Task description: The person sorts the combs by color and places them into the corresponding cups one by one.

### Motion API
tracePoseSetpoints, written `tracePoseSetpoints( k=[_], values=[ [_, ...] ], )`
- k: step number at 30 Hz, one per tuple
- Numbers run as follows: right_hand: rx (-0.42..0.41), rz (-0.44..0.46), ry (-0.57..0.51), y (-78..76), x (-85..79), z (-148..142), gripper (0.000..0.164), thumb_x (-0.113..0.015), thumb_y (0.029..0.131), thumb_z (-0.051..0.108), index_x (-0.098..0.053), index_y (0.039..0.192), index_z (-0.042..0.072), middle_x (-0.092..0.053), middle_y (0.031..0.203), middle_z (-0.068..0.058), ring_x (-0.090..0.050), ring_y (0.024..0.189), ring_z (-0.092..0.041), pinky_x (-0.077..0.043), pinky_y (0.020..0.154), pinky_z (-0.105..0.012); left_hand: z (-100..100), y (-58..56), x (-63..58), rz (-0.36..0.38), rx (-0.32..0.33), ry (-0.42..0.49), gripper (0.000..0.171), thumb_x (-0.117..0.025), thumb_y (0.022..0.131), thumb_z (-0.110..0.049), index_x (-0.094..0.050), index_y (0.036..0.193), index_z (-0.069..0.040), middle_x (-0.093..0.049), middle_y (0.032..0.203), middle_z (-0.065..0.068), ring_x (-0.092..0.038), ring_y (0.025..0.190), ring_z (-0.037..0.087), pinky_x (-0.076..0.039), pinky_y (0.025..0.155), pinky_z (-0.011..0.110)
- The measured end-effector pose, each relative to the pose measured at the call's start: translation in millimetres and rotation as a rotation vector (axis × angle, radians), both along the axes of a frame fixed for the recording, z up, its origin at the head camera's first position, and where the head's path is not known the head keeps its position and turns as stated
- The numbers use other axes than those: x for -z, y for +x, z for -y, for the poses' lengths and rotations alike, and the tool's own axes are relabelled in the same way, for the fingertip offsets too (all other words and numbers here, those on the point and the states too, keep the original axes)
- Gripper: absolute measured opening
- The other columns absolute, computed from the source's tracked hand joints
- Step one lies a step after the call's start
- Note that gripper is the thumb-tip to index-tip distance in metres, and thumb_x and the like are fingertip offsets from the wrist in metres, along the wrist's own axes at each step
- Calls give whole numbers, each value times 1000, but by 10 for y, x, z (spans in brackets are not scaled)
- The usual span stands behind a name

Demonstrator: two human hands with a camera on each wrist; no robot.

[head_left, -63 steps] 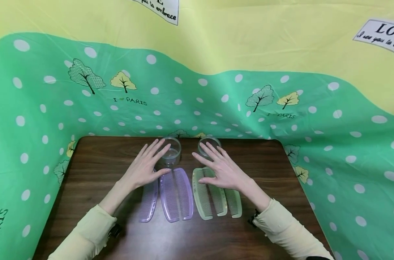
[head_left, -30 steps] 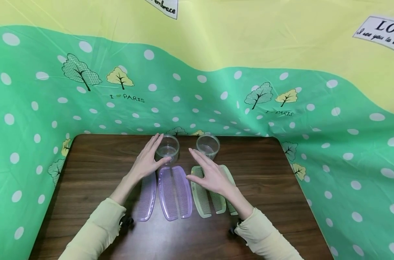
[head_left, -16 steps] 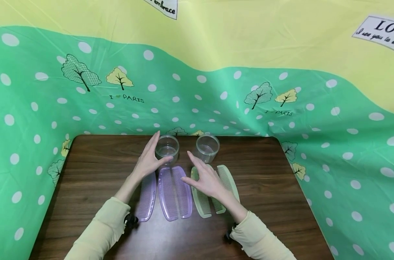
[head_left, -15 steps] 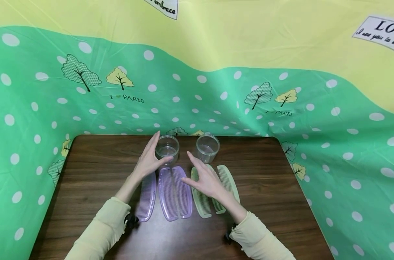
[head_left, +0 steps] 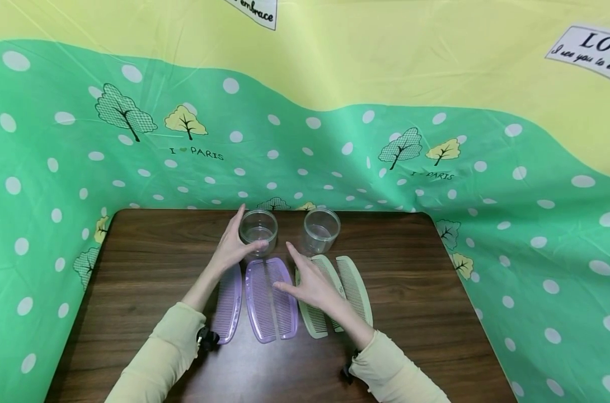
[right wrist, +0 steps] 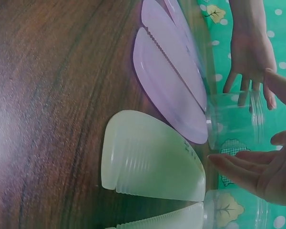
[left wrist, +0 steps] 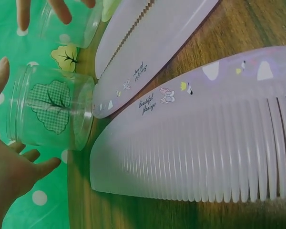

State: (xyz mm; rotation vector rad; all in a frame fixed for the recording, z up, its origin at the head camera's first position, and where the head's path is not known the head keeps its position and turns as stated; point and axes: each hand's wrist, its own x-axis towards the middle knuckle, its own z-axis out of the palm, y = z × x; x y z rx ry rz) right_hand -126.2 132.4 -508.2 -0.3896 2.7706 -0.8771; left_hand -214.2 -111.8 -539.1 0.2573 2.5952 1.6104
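Observation:
My left hand point(head_left: 233, 244) is at the left side of a clear jar point(head_left: 258, 221), fingers straight and thumb stretched across its front. Whether it touches the jar I cannot tell. My right hand point(head_left: 312, 285) hovers over the green combs, fingers extended and thumb spread, holding nothing. A second clear jar point(head_left: 322, 224) stands behind it. Three purple combs lie on the left: a single comb point(head_left: 228, 308) and a pair with teeth facing, one of them the middle comb point(head_left: 259, 302). On the right lie green combs point(head_left: 355, 288), partly hidden by my right hand.
All of this rests on a dark wooden table point(head_left: 416, 280). A green and yellow printed cloth point(head_left: 305, 151) rises behind and along both sides. Black wrist cameras point(head_left: 207, 338) sit at the cream sleeve cuffs.
Both hands were spread over the jars at first. My right hand has since drawn left and nearer, uncovering the right jar and green combs. The left hand has turned alongside its jar.

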Motion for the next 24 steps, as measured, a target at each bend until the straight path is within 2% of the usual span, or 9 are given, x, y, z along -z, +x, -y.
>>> tracePoseSetpoints(
  k=[15, 24],
  values=[
    [25, 94, 80, 66, 103, 126, 110, -82, 82, 54, -16, 166, 30, -39, 163, -21, -45, 145, -43, -45, 109, -65, -42, -35, 68, 46, -8, -3, 118, -86, 80, -45, -9, 167, -23, -15, 173, 16, -20, 158, 43, -23, 121, 70],
    [33, 76, 106, 71, 127, 189, 114, -83, 79, 56, -16, 166, 27, -42, 159, -26, -52, 137, -47, -48, 103, -67, -28, -61, 76, 82, -11, -8, 118, -86, 79, -48, -11, 167, -25, -14, 173, 16, -21, 157, 44, -25, 120, 71]
  ],
)
